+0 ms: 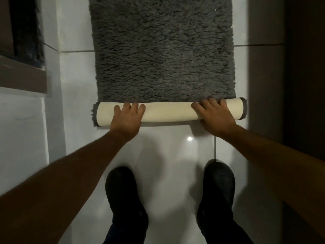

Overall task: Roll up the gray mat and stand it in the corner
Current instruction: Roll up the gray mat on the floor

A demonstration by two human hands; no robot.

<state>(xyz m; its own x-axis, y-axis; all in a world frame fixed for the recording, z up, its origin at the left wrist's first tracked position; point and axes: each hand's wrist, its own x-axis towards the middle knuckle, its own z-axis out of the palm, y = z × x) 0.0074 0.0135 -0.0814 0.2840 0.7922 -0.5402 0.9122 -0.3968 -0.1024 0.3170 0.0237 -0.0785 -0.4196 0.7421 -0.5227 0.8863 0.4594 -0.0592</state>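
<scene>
We have the gray mat (pixel 161 50) lying pile-up on the white tiled floor (pixel 175 155), stretching away toward 12 o'clock, with its near end already turned into a roll (pixel 167 112). The cream backing faces outward on the roll, so the pile is wound to the inside.

Our left hand (pixel 127 117) rests palm-down on the roll toward its 9 o'clock end. Our right hand (pixel 215 115) does the same toward the 3 o'clock end. Both hands are spread flat, fingers draped over the top of the roll and pressing on it; neither is closed around it. We judge this spacing keeps the roll even across its width, so that neither end winds ahead of the other. Flat palms suit pushing the roll forward along the floor.

Most of the mat is not yet rolled, so we judge the task to be at an early stage.

Our two dark shoes (pixel 126 194) stand at 6 o'clock, just behind the roll. A white wall (pixel 52 85) with a dark ledge (pixel 22 76) runs along 9 o'clock, near the mat's edge. A dark vertical surface (pixel 302 85) closes the 3 o'clock side. The passage is narrow, but nothing lies on the mat in the roll's path. Which corner is meant we cannot tell.
</scene>
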